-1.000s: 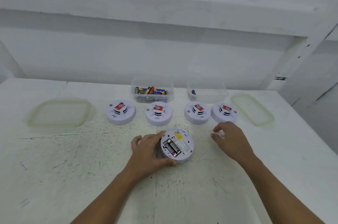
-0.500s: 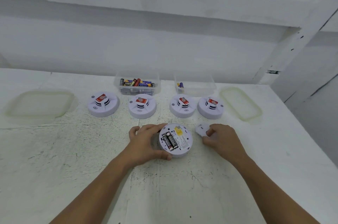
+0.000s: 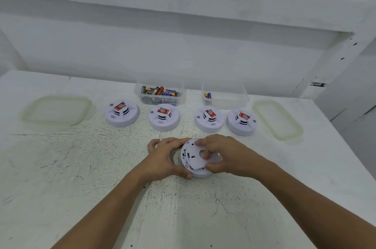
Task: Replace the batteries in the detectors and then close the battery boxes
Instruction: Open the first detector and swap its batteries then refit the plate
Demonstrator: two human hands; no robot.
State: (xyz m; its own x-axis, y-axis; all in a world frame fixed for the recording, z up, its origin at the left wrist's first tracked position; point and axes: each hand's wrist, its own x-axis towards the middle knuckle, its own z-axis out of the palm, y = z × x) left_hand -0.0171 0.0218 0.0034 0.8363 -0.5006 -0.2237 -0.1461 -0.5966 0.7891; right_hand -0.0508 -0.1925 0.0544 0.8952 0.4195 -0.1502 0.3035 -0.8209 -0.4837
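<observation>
- Overturned detector (image 3: 200, 172) at frame centre on worktop (image 3: 81, 167), white battery cover (image 3: 196, 157) laid tilted over its back.
- Left hand (image 3: 162, 162) cupping detector's left rim, fingers clenched on it.
- Right hand (image 3: 225, 157) on top, fingers pinching the cover.
- Four upright detectors (image 3: 164, 117) in a row just behind.
- Clear box of batteries (image 3: 160, 93) upper centre; second box (image 3: 225, 96) to its right, nearly bare.
- Two lids (image 3: 57, 112) at far left and right.

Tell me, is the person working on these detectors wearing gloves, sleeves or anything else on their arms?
No. The left hand and the right hand are bare, with no gloves. Both forearms are uncovered right down to the frame edge: no sleeves, watch, bracelets or rings show. No markings or cables are visible either.
</observation>
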